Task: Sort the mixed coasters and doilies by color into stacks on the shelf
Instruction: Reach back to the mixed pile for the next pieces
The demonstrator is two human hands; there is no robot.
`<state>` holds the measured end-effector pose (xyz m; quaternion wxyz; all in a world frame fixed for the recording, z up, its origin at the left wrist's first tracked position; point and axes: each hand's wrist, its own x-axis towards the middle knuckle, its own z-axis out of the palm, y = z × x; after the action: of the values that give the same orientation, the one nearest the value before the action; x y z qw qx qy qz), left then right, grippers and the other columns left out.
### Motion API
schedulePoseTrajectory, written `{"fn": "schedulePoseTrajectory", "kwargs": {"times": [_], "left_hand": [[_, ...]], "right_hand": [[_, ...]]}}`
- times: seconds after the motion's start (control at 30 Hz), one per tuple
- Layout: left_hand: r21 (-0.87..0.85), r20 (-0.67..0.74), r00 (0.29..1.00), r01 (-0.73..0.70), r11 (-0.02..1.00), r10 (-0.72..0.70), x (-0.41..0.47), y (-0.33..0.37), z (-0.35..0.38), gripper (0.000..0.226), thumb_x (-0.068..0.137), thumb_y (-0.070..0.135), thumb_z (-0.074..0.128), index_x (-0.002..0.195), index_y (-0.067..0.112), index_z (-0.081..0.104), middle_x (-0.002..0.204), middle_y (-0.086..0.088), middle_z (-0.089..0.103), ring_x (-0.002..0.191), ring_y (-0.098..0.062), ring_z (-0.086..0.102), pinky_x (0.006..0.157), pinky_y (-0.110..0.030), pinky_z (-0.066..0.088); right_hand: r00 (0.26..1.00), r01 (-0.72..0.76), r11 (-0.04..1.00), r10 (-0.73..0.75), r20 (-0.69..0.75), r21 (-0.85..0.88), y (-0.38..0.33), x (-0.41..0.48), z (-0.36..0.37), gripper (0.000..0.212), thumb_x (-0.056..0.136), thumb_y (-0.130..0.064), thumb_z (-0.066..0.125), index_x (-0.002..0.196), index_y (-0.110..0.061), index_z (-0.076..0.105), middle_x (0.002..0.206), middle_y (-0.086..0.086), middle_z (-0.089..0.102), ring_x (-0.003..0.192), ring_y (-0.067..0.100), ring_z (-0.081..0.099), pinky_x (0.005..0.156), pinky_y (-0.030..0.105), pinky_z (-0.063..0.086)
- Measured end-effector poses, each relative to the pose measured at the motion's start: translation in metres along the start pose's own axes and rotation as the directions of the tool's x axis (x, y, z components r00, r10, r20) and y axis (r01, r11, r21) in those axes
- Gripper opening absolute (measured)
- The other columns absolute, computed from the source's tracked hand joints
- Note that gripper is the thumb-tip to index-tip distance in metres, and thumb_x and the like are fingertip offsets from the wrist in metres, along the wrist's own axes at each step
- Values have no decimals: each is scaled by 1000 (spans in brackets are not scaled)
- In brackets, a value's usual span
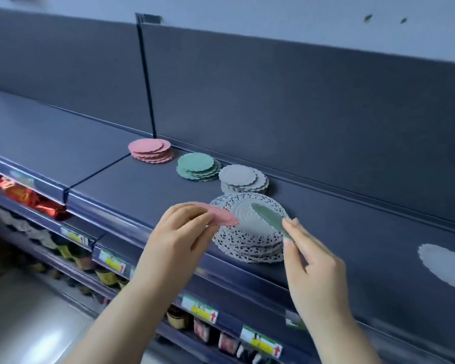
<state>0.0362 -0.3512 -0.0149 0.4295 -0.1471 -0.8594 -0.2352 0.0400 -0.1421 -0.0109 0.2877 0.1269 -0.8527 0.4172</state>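
Note:
Three sorted stacks stand in a row at the back of the dark shelf (132, 185): pink coasters (150, 150), green coasters (198, 166) and grey coasters (242, 179). In front of them lies a pile of white lace doilies (250, 240). My left hand (180, 232) pinches a pink coaster (221, 216) above the doily pile's left edge. My right hand (310, 261) pinches a green coaster (268, 218) over the same pile. A single pale grey coaster (445, 266) lies flat on the shelf far to the right.
A dark back panel (300, 106) rises behind the shelf. Price tags (200, 310) line the front rail. Lower shelves hold packaged goods (32, 198) and jars (177, 317). A pale floor (24, 324) shows at bottom left.

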Motion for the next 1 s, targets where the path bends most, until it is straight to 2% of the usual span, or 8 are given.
{"fn": "schedulePoseTrajectory", "kwargs": {"times": [0.13, 0.37, 0.47, 0.63, 0.83, 0.9, 1.0], "left_hand": [[-18, 29, 1000, 1, 1000, -1, -1, -37, -13, 25, 89, 21, 58, 93, 3, 74, 95, -5, 67, 96, -19, 57, 90, -21, 44], [-116, 88, 995, -38, 992, 48, 19, -71, 19, 19, 90, 20, 60, 100, 11, 72, 101, 0, 65, 98, -16, 58, 89, -30, 48], [-85, 105, 994, -29, 996, 38, 39, -82, 35, 25, 91, 24, 58, 96, 5, 74, 97, -4, 67, 94, -23, 60, 86, -31, 49], [-29, 66, 998, -15, 999, 17, 67, -113, 43, 24, 89, 23, 60, 93, 5, 75, 96, -3, 67, 94, -22, 60, 88, -28, 47], [-35, 71, 997, 0, 999, 3, 87, -153, 54, 24, 89, 24, 60, 92, 6, 76, 93, -3, 66, 92, -22, 60, 85, -28, 48], [-36, 50, 999, -4, 999, 5, 95, -167, 53, 26, 89, 24, 59, 92, 5, 76, 93, -3, 66, 91, -21, 59, 86, -25, 46], [-50, 29, 1000, 2, 999, -1, 109, -203, 48, 27, 89, 25, 58, 92, 5, 76, 92, -2, 66, 92, -17, 58, 86, -19, 43]], "right_hand": [[998, 54, 998, -53, 26, -31, -23, 3, 34, 33, 81, -9, 54, 112, -7, 65, 117, -7, 57, 118, -1, 46, 100, 4, 28], [999, -13, 997, 15, 36, -70, -15, 38, 60, 32, 82, -6, 58, 113, -6, 65, 118, -4, 58, 118, 2, 46, 101, 3, 25], [999, -25, 997, 27, 21, -78, -4, 58, 66, 33, 81, -11, 54, 112, -7, 66, 118, -4, 60, 118, 0, 46, 101, 4, 26], [999, 8, 999, -6, 37, -46, 4, 106, 80, 34, 82, -11, 51, 113, -6, 64, 118, -6, 57, 120, -2, 43, 100, 3, 27], [965, 101, 988, -70, 252, -114, 1, 161, 122, 35, 84, -9, 50, 116, -8, 63, 121, -3, 59, 121, 4, 45, 102, 2, 19], [946, 115, 984, -66, 319, -138, 0, 175, 136, 33, 87, -4, 51, 119, -9, 62, 125, 2, 59, 123, 6, 43, 103, 3, 18], [924, 106, 979, -32, 380, -176, -8, 197, 168, 35, 91, -4, 49, 123, -14, 58, 132, -1, 53, 129, 5, 38, 104, 7, 17]]}}
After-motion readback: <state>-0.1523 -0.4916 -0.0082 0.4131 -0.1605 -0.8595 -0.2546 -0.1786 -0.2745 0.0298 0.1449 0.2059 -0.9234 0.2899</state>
